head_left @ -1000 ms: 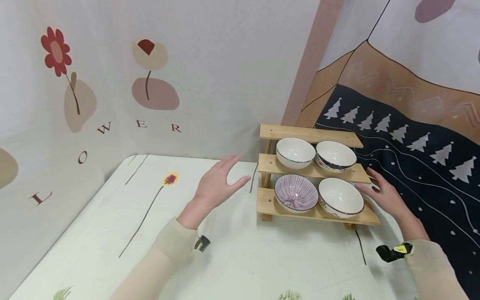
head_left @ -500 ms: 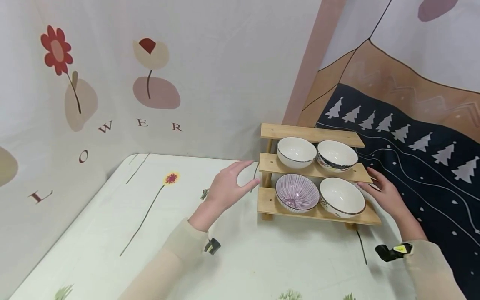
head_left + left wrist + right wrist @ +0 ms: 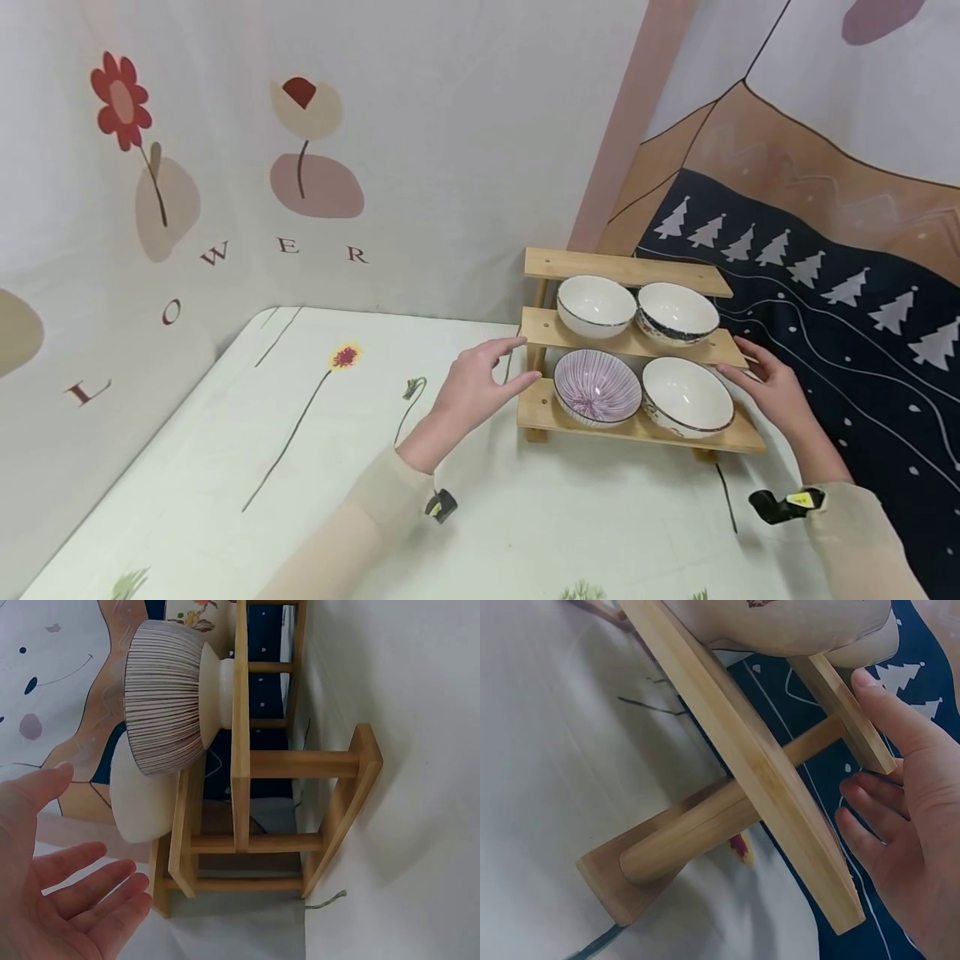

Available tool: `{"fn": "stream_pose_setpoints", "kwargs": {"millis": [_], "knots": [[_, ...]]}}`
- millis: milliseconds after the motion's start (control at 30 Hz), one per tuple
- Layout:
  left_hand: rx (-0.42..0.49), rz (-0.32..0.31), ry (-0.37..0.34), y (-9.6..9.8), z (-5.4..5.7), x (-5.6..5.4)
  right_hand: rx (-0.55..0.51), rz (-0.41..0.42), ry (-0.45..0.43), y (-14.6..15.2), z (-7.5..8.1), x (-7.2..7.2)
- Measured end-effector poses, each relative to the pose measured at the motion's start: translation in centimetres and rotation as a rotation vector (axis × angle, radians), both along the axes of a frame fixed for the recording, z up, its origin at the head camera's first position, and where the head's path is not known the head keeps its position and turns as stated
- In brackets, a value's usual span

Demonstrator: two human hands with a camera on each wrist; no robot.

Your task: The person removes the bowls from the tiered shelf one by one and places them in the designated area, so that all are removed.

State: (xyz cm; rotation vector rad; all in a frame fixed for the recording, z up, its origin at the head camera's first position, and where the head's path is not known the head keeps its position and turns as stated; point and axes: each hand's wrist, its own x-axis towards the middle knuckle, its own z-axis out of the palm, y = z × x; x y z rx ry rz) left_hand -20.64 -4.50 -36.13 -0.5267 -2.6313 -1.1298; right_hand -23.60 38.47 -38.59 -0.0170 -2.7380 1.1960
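A three-tier wooden display rack (image 3: 618, 267) stands on the table with bowls on its two lower shelves. Two white-lined bowls (image 3: 596, 307) sit on the middle shelf; the bottom one bears a purple-striped bowl (image 3: 597, 387) and a white bowl with a patterned outside (image 3: 687, 397). At the rack's right end, my right hand (image 3: 776, 396) pinches the end of the middle shelf, thumb in front and fingers behind. My left hand (image 3: 474, 390) is at the left end, thumb and fingers spread apart. In the left wrist view, a gap separates its fingers (image 3: 90, 889) from the shelves.
A pale cloth with printed flowers (image 3: 345, 357) covers the table. Behind it hangs a white curtain (image 3: 450, 150) with printed flowers and letters. A dark blue cloth with white trees (image 3: 813, 287) hangs close behind the rack's right side.
My left hand has moved right, up to the rack's left end. The right hand has stayed at the right end, and the rack and bowls stand as before.
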Motion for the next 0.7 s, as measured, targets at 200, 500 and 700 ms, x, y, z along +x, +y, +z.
{"fn": "stream_pose_setpoints", "kwargs": {"millis": [200, 500, 700], "knots": [[0.027, -0.026, -0.023, 0.6, -0.7, 0.3, 0.047, -0.072, 0.074, 7.2, -7.7, -5.6], [0.093, -0.07, -0.098, 1.3, -1.6, 0.7, 0.043, -0.096, 0.105, 8.1, -8.6, -6.3], [0.146, -0.085, -0.107, 1.6, -1.7, 0.8, 0.021, -0.125, 0.1, 7.9, -8.7, -6.2]]}}
